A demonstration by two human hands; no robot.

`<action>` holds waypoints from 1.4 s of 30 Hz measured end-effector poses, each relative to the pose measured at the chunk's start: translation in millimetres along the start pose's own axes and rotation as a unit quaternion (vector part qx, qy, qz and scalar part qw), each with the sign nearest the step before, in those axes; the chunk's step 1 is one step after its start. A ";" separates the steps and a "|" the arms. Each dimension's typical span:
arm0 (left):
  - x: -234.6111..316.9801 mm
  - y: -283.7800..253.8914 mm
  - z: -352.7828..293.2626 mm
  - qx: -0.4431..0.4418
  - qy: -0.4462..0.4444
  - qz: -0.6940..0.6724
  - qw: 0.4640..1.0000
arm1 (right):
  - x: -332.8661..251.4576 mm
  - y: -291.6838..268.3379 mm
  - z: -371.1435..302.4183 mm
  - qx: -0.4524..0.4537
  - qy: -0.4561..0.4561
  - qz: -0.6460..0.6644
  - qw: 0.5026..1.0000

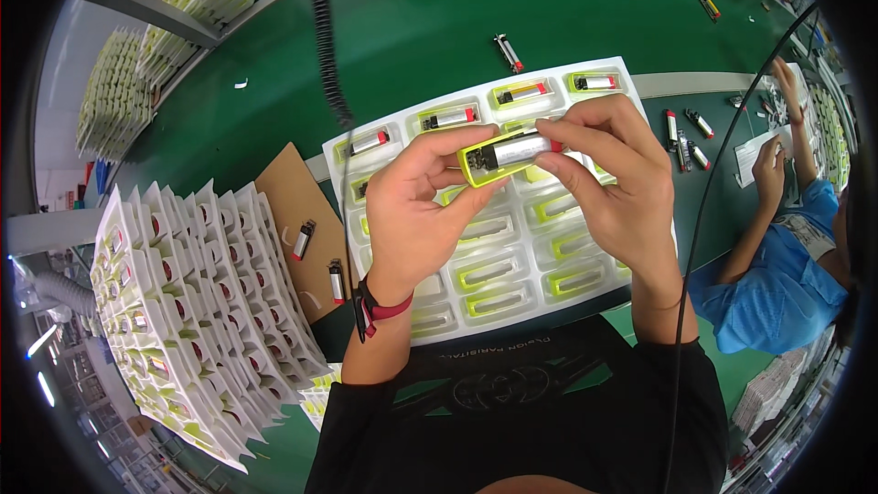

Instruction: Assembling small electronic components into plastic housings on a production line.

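Observation:
Both hands hold one small yellow-green holder (485, 165) with a silver and red lighter (523, 148) seated in it, just above a white moulded tray (430, 320). My left hand (416, 210) grips the holder's left end from below. My right hand (613, 174) pinches the lighter's red end between thumb and fingers. The tray's far row holds filled holders (448, 117), and nearer pockets hold empty yellow-green holders (498, 270).
A tall slanted stack of filled white trays (192, 302) stands at the left. Loose lighters (304, 240) lie on a brown card. More lighters (684, 137) lie on the green belt at right, where another person in blue (777, 284) works. A coiled black cable (325, 37) hangs overhead.

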State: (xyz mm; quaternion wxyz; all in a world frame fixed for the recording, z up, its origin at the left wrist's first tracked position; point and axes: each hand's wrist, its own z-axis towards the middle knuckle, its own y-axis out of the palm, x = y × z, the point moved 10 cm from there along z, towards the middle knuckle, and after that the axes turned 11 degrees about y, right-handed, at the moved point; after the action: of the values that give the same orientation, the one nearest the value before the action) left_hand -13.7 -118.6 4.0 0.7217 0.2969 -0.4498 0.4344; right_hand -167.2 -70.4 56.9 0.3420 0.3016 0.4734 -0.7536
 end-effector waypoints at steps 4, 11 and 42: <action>0.5 1.0 -2.1 -0.010 0.014 0.001 1.000 | -8.2 -2.3 0.9 -0.016 -0.050 -0.048 0.997; -2.7 0.3 -6.5 0.061 0.040 -0.035 0.997 | 4.7 -10.9 -7.8 0.110 0.041 0.015 0.993; -40.7 8.2 -53.6 -0.065 -0.178 0.123 0.974 | 52.6 49.9 -43.5 -0.178 0.138 0.059 0.973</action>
State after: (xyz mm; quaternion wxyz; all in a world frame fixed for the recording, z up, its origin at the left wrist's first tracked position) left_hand -8.9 -85.7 -55.1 0.5888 0.2649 -0.6313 0.4296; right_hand -152.3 -58.3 -25.4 0.3649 0.3646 0.6241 -0.5869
